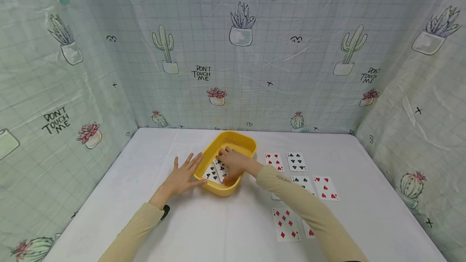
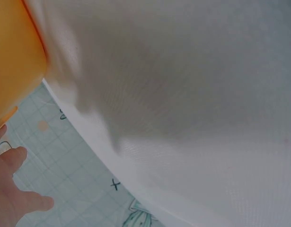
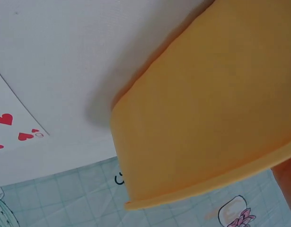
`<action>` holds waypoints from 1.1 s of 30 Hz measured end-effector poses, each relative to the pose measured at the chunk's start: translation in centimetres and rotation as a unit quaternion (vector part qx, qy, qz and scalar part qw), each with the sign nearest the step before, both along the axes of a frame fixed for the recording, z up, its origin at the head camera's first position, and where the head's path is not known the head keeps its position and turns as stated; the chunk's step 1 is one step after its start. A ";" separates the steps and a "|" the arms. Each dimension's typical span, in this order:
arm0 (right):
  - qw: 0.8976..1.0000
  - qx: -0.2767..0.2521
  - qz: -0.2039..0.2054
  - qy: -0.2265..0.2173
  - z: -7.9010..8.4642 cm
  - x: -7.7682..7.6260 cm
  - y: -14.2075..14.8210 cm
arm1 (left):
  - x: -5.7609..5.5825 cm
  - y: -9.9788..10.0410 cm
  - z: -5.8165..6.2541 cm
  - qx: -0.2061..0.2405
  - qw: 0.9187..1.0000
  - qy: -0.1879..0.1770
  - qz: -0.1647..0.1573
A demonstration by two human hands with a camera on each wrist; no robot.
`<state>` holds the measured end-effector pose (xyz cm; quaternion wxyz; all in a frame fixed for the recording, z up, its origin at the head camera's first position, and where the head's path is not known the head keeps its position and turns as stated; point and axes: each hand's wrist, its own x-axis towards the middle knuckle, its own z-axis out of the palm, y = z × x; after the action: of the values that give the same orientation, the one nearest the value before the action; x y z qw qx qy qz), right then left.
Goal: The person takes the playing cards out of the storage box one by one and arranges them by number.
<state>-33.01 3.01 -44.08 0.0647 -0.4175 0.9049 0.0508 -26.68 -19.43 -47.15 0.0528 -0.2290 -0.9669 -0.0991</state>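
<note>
A yellow plastic tub (image 1: 210, 187) stands on the table near its back edge. My left hand (image 1: 182, 179) rests on the tub's left rim with its fingers spread. Inside the tub, my right hand (image 1: 233, 163) holds a black club card (image 1: 220, 169) between fingers and thumb; the grip is partly hidden by the hand. Another black card, a spade (image 1: 211, 174), lies beside it in the tub, partly overlapped. In the left wrist view the left fingers (image 2: 15, 161) show near the tub's rim. From the right wrist, mostly the tub's outer wall (image 3: 207, 109) is visible.
Right of the tub, several playing cards lie face up: a heart card (image 1: 274, 161), a club card (image 1: 297, 161), another heart card (image 1: 325, 188) and a diamond card (image 1: 286, 224). My right sleeve (image 1: 302, 203) covers parts of others. Patterned cloth (image 1: 240, 72) surrounds the white table (image 1: 145, 153).
</note>
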 end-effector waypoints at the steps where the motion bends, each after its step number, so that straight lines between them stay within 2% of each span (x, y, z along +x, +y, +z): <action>1: 1.000 -0.002 0.004 0.006 0.2 0.0 0.1 | 0.0 0.0 0.0 0.000 1.000 -0.002 0.001; 10: 0.998 -0.003 0.020 0.063 1.9 0.1 0.8 | 0.0 -0.1 0.2 -0.001 1.000 -0.001 -0.002; 20: 0.996 -0.039 0.037 0.072 3.5 0.9 2.2 | 0.0 0.0 0.1 0.005 1.000 0.004 -0.005; 33: 0.995 -0.037 0.040 0.084 4.3 2.0 4.1 | 0.1 -0.1 0.2 0.006 1.000 -0.004 -0.008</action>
<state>-31.00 7.10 -39.79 -0.0294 -0.4499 0.8909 0.0548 -26.56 -19.55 -46.96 0.0495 -0.2359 -0.9647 -0.1062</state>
